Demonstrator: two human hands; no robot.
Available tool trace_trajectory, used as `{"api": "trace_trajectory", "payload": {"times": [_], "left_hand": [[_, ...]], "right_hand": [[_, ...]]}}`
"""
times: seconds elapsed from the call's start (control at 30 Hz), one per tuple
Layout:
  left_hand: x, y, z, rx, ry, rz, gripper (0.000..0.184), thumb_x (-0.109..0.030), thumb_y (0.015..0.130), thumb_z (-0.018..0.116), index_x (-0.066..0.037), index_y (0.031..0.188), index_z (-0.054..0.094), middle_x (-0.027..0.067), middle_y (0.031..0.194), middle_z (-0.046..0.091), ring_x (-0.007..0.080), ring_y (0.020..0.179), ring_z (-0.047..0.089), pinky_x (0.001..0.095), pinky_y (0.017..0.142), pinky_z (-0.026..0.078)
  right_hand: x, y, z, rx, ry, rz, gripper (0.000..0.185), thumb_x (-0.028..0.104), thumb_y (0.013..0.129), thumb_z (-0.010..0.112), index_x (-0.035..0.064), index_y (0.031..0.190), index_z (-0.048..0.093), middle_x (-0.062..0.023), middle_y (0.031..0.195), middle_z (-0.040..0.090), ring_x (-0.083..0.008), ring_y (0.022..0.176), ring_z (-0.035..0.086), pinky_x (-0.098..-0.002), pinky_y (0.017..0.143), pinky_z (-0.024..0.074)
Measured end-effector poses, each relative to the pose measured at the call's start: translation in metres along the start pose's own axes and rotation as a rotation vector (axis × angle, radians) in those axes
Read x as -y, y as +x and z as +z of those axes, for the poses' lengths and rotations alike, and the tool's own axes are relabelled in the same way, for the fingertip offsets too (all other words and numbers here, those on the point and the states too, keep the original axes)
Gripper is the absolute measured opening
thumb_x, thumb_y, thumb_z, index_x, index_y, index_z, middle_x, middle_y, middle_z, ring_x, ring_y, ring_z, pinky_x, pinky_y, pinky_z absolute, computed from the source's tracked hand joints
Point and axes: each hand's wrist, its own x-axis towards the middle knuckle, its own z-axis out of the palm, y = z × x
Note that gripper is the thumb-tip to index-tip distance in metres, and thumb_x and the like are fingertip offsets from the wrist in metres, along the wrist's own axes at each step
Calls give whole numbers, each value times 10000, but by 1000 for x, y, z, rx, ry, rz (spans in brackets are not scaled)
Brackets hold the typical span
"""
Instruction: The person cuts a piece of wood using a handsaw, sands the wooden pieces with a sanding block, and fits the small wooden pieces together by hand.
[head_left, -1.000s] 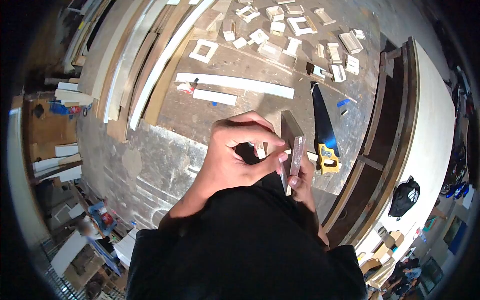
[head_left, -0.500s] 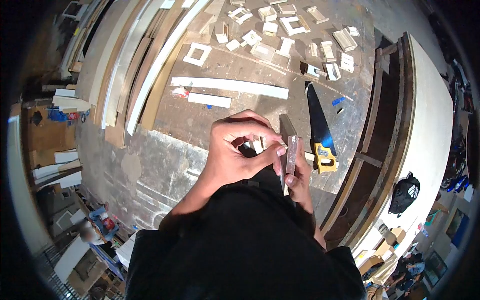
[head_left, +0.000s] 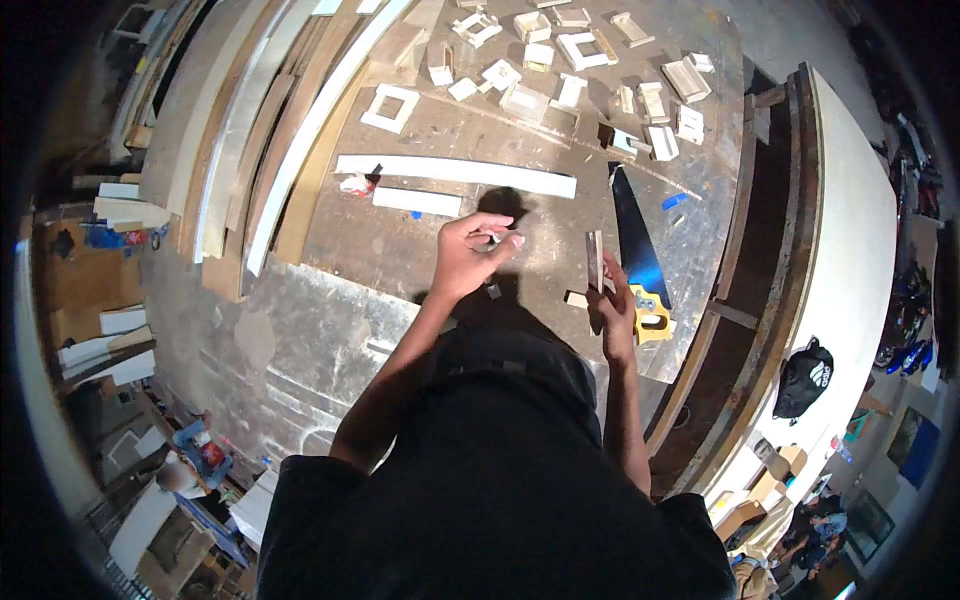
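My right hand (head_left: pixel 617 315) grips a small narrow wooden block (head_left: pixel 595 262), held upright between thumb and fingers. Just to its right on the worktable lies a handsaw (head_left: pixel 640 240) with a dark blade and a yellow handle. My left hand (head_left: pixel 470 258) is raised over the table, fingers loosely curled, with a gap between thumb and forefinger and nothing visible in it. Beyond that hand lie a short white strip (head_left: pixel 417 202) and a longer white strip (head_left: pixel 460 175). A small wood offcut (head_left: pixel 576 299) rests beside my right hand.
Several small wooden frames and boxes, one a square frame (head_left: pixel 390 108), lie across the far table. Long boards (head_left: pixel 300 130) are stacked at left. A blue marker (head_left: pixel 674 202) lies right of the saw. A black bag (head_left: pixel 805 380) sits on the pale panel (head_left: pixel 850 240).
My hands have moved apart. The left has let go of the block and shifted forward off it; the right keeps the block and has moved slightly right and away from my body.
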Motion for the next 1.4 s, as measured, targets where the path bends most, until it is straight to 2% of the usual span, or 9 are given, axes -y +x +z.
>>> {"api": "trace_trajectory", "payload": {"times": [0.27, 0.37, 0.57, 0.63, 0.87, 1.07, 1.17, 1.27, 1.4], "left_hand": [[-76, -9, 1, 99, -375, 19, 176, 106, 886, 727, 73, 1059, 724, 147, 1045, 737, 177, 994, 723, 265, 823, 608], [-106, -15, 8, 121, -427, 223, 180, 141, 879, 708, 94, 1053, 719, 163, 1107, 686, 171, 954, 708, 252, 769, 611], [-143, -16, 2, 55, -18, 348, 96, 49, 839, 776, 56, 931, 750, 139, 853, 738, 156, 730, 701, 269, 631, 547], [-147, -10, 7, -90, 112, 555, 128, 45, 803, 786, 25, 925, 752, 123, 803, 739, 183, 638, 694, 267, 593, 534], [-154, -17, 5, -6, 168, 569, 217, 19, 758, 798, -20, 965, 748, 126, 904, 743, 276, 738, 721, 313, 678, 571], [-163, -16, 1, 71, 222, 593, 216, 56, 770, 769, -46, 960, 755, 89, 853, 706, 224, 707, 704, 318, 616, 544], [-158, -13, 6, 69, 219, 625, 217, 53, 769, 770, -52, 960, 757, 84, 851, 705, 226, 705, 703, 318, 611, 540], [-163, -17, 13, 56, 205, 652, 236, 67, 753, 766, -41, 962, 748, 88, 851, 703, 232, 697, 699, 325, 613, 543], [-157, -21, 18, 15, 215, 644, 251, 80, 734, 758, -34, 957, 747, 91, 842, 700, 236, 692, 693, 319, 608, 536]], "right_hand": [[70, -36, 40, 205, 120, -298, 799, 422, 942, 662, 66, 1593, 367, -112, 1366, 585, -141, 841, 551, -272, 738, 476], [76, -44, 49, 179, 10, -406, 800, 438, 931, 673, 46, 1572, 399, -149, 1384, 567, -209, 984, 558, -333, 863, 477], [125, -52, 67, 113, -131, -479, 807, 428, 929, 653, -46, 1534, 406, -259, 1508, 478, -320, 1359, 503, -406, 1112, 382], [127, -59, 66, 103, -106, -431, 798, 394, 917, 648, -49, 1534, 404, -261, 1528, 463, -321, 1377, 492, -410, 1130, 368], [119, -70, 57, 77, -14, -365, 782, 332, 879, 648, -51, 1523, 422, -252, 1608, 382, -341, 1487, 380, -426, 1212, 268], [136, -85, 57, 137, 30, -225, 806, 263, 850, 614, -39, 1558, 372, -221, 1562, 454, -296, 1398, 485, -406, 1148, 367], [131, -88, 50, 113, -54, -246, 811, 263, 856, 598, -23, 1575, 355, -161, 1418, 565, -196, 1097, 625, -312, 912, 493], [147, -95, 66, 35, 129, -251, 777, 290, 879, 595, 3, 1570, 387, -55, 1107, 589, -56, 708, 469, -215, 594, 373], [136, -85, 60, 76, 119, -268, 759, 230, 869, 589, 14, 1571, 394, -42, 1087, 605, -66, 739, 468, -221, 625, 385]]}}
